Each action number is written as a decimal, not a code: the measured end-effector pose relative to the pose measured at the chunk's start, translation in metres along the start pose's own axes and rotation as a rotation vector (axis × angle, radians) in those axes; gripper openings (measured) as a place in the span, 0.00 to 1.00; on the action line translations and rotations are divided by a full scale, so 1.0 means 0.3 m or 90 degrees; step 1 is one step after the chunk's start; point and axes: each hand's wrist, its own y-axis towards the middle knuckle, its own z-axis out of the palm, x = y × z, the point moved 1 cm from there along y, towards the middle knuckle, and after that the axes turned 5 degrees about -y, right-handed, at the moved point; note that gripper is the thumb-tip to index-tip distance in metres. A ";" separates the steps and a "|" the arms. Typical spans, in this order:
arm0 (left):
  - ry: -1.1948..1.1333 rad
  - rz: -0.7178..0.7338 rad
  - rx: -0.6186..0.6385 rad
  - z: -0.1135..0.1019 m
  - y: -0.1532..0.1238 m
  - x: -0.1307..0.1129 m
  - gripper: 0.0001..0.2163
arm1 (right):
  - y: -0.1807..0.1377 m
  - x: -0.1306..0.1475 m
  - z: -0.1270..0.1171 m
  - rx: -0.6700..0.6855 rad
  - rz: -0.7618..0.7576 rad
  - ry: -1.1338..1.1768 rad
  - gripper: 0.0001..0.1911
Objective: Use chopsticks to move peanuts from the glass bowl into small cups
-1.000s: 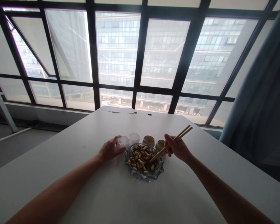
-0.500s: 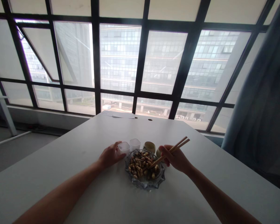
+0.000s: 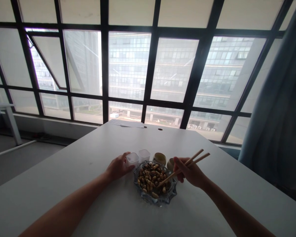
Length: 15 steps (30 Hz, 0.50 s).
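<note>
A pair of wooden chopsticks [image 3: 194,157] is gripped in my right hand [image 3: 190,172], their tips down among the peanuts [image 3: 151,176]. These unshelled nuts fill a scalloped glass bowl [image 3: 171,197] on the table. On the bowl's left, my left hand [image 3: 118,167] is curled around a small translucent plastic cup [image 3: 132,159], thumb at its near side. A second translucent cup [image 3: 144,155] stands beside it, behind the bowl. Farther right are a yellowish-brown round cup [image 3: 160,158] and a similar cup [image 3: 170,164], the latter partly hidden by my right hand.
The white table [image 3: 101,194] reaches toward a dark-framed window wall. Papers [image 3: 128,123] lie at its far edge, close to a round hole [image 3: 160,129]. A blue-grey curtain [image 3: 268,108] hangs at the right, and another table's leg [image 3: 13,126] stands at the left.
The view has shifted slightly, so everything sits a little lower and more to the right. The chopsticks' back ends are spread wider apart. A peanut has moved toward the bowl's near side.
</note>
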 end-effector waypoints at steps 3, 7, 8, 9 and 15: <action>0.005 -0.005 0.001 0.002 0.001 0.002 0.29 | 0.000 0.003 -0.006 -0.046 -0.063 -0.014 0.33; 0.005 -0.002 -0.002 0.001 0.001 0.005 0.29 | -0.006 0.018 0.005 -0.019 -0.174 -0.081 0.28; 0.004 -0.002 0.000 0.001 0.001 0.005 0.30 | -0.009 0.023 0.011 -0.001 -0.195 -0.096 0.27; 0.004 -0.003 0.003 0.000 0.001 0.005 0.30 | -0.011 0.028 0.018 0.017 -0.210 -0.110 0.26; 0.001 0.004 -0.003 0.001 0.004 0.009 0.29 | -0.016 0.046 0.050 0.073 -0.256 -0.209 0.26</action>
